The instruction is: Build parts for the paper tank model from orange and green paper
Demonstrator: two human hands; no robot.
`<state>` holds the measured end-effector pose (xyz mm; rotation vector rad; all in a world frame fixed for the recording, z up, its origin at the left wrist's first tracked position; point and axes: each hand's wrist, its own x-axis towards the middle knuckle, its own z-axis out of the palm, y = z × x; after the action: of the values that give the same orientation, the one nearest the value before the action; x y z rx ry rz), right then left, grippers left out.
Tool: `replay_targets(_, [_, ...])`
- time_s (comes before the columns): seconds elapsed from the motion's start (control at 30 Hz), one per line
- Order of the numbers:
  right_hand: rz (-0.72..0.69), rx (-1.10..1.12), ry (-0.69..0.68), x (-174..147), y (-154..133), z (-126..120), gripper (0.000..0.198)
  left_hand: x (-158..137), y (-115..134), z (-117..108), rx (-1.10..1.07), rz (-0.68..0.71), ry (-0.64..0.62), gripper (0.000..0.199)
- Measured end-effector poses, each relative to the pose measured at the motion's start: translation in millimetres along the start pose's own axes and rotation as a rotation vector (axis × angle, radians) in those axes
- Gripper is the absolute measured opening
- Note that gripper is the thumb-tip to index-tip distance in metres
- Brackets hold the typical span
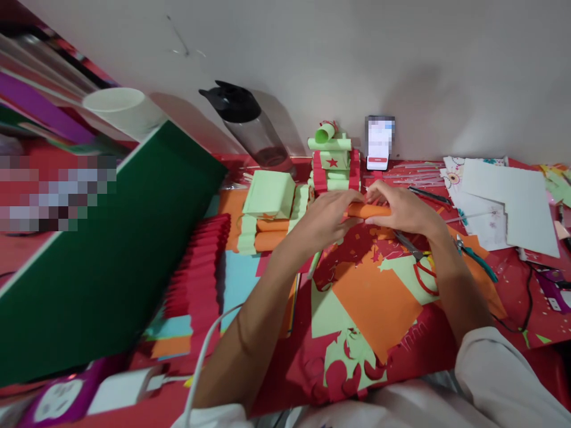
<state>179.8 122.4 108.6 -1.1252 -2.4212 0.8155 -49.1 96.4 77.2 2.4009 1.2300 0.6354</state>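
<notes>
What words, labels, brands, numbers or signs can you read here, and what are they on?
No words, brands or numbers are readable.
Phone screen: too blurred to read.
Green paper model: a red star, no lettering visible.
Orange paper roll: no lettering visible.

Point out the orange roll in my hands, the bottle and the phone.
Orange roll (370, 211), head view: middle of its side.
Bottle (253, 132), head view: see-through body.
Phone (379, 141), head view: lit screen.

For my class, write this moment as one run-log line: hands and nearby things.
left hand: holding orange paper roll, left end | right hand: holding its right end | nearby: orange sheet, scissors | beyond: green model, phone
</notes>
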Motion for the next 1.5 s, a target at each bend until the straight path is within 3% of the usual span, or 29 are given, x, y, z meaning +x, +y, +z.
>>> replay_targets(0.2, [-0.061,0.042,0.105,-2.1,10.6,-5.2,0.035,-1.8,-16.4,-3.9,-0.095,-0.06,0.068,0.034])
replay_targets(0.43, [-0.117,0.077,0.216,3.1,3.0,5.0,0.038,-0.4,-12.1,3.4,0.036,-0.037,-0.006,0.044])
replay_targets(0.63, [-0.196,0.162,0.185,4.0,-0.6,9.7,0.045,0.8,-15.2,8.0,0.042,-0.043,0.01,0.039])
replay_targets(0.77, [-0.218,0.148,0.186,4.9,-0.1,9.3,0.033,-0.4,-22.5,8.9,-0.007,-0.035,0.035,0.041])
replay_targets(0.9, [-0.186,0.095,0.214,5.7,1.8,7.7,0.029,-3.8,-22.9,4.3,0.024,-0.058,-0.02,0.05])
replay_targets(1.03, [-0.091,0.068,0.265,3.3,5.9,0.3,0.033,-8.7,-9.6,-6.3,0.147,-0.185,-0.212,0.042])
replay_targets(1.13, [-0.026,0.055,0.299,1.4,9.0,-4.9,0.038,-9.1,11.5,-7.5,0.141,-0.166,-0.51,0.027])
replay_targets(1.27, [0.015,0.016,0.277,3.0,11.7,-2.9,0.041,-5.5,39.9,8.7,-0.029,-0.098,-0.878,0.022])
replay_targets(1.37, [0.034,-0.034,0.226,6.7,11.8,3.5,0.039,-3.6,46.6,27.5,-0.036,-0.054,-0.964,0.029])
replay_targets(1.5, [0.011,-0.07,0.183,10.8,9.8,12.5,0.037,-3.2,39.6,44.9,-0.074,0.003,-0.989,0.028])
